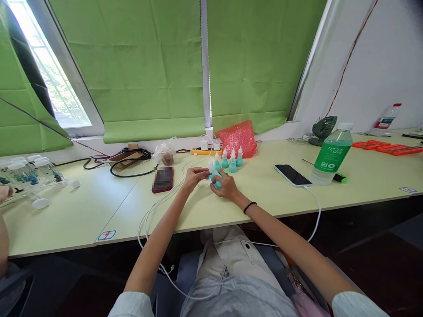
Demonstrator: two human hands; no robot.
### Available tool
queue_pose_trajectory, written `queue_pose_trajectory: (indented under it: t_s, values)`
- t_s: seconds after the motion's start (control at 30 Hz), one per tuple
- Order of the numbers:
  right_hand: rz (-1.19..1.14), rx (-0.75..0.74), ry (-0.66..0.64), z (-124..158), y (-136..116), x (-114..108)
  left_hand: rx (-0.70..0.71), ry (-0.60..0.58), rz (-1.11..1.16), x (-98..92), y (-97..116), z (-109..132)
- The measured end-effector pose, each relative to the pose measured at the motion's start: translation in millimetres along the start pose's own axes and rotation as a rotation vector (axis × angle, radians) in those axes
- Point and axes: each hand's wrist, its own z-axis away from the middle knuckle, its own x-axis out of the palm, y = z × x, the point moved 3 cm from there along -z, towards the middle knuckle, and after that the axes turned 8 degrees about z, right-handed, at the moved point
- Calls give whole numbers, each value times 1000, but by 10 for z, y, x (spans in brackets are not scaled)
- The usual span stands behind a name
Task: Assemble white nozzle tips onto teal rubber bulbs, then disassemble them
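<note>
My right hand [226, 185] is closed round a teal bulb syringe [217, 184] just above the table's front half. Thumb and fingers pinched, my left hand [195, 177] meets it from the left, beside a small whitish translucent piece [212, 169] at the bulb's upper end. What exactly the left fingertips grip is too small to make out. Right behind my hands, several matching bulb syringes [232, 163] with pointed white tips stand upright in a cluster.
Behind the cluster lie red bubble wrap [237, 138] and an orange power strip [206, 152]. A red-cased phone [162, 179] is at left; a charging phone [293, 175] and green-labelled bottle [332, 154] are at right. White cables [155, 204] cross the table's edge. Another person's hand [5, 193] is far left.
</note>
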Motion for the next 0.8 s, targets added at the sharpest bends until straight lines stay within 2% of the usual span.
queue_pose_trajectory:
  t_s: [0.47, 0.8]
  values:
    - [-88, 12, -11, -28, 1, -61, -49, -12, 5, -15, -19, -12]
    - [-120, 5, -42, -22, -1, -65, 11, 33, -65, -6, -7, 1]
